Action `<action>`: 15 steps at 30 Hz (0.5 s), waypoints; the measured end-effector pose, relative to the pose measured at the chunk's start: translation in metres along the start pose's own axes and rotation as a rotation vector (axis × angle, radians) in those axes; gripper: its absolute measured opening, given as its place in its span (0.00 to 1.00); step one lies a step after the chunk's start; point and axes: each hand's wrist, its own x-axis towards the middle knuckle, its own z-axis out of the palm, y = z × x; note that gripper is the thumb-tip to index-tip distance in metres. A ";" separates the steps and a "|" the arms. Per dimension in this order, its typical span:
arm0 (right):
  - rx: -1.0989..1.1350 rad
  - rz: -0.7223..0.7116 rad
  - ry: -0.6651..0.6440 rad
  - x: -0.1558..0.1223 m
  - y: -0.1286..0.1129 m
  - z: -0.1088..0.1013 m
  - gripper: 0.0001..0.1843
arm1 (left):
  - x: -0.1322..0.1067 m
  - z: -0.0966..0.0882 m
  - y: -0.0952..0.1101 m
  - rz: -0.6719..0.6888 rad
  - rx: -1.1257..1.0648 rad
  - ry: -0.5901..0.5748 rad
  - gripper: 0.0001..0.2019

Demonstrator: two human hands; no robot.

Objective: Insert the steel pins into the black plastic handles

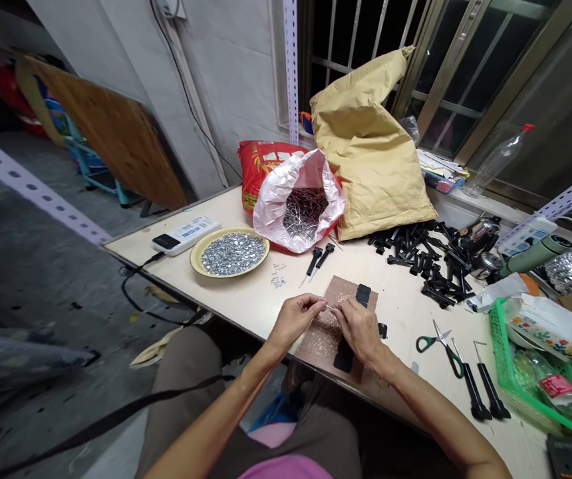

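My left hand point(296, 320) pinches one end of a small, thin, pale metal piece point(329, 307), its fingertips pressed together. My right hand point(362, 330) is closed at the other end of that piece, thumb and forefinger meeting. Most of the piece is hidden by the fingers, so its exact kind is unclear. Both hands are over a worn brown board point(320, 339) with black pads point(343, 356) on it. To the left lies a little cluster of small silvery bits point(279, 276), near a yellow dish point(193, 264) full of shiny metal pieces point(232, 253).
An open red bag point(261, 154) holds thin metal rods point(303, 216). Two black-handled tools point(318, 261) lie before it. Right are piled black plastic parts point(423, 253), green-handled scissors point(448, 352), two more black-handled tools point(485, 389) and a green basket point(503, 362). A paper sack point(376, 166) stands behind.
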 end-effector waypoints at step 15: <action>0.100 -0.016 0.032 -0.002 0.003 0.006 0.12 | 0.002 -0.001 -0.007 -0.053 -0.030 -0.026 0.13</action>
